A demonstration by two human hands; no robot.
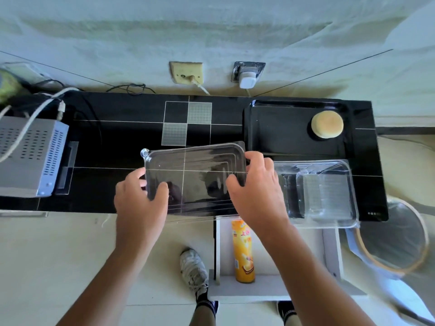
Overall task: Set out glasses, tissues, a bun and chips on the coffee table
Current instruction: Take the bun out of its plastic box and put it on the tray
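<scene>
Head view looks straight down on a black glass table [113, 142] set against a pale wall. At its left end sits a grey perforated box [28, 154] with white cables [42, 107] running over it. On the wall behind are a yellowed socket [187, 72] and a second one with a white plug [247, 81] in it.

Both hands hold a clear plastic lid [195, 177] over the middle of the table, near its front edge. The left hand [141, 203] grips the lid's near-left corner, thumb on top and fingers curled under the edge. The right hand [256, 187] grips the right edge, thumb on top, fingers wrapped round the far-right corner. The lid is empty; the table's white lines show through it.

Just right of the lid, touching the right hand's side, a clear plastic box [317, 191] lies on the table, overhanging the front edge; whether it holds anything I cannot tell. Behind it lies a black tray [282, 128] with a round bun [327, 124] in its far-right part, well apart from the hands.

Below the table edge, a yellow chips can [243, 252] stands on a white shelf [270, 288], partly hidden by the right wrist. A wire bin [395, 236] stands on the floor to the right. A white shoe [194, 269] shows on the floor between the forearms.
</scene>
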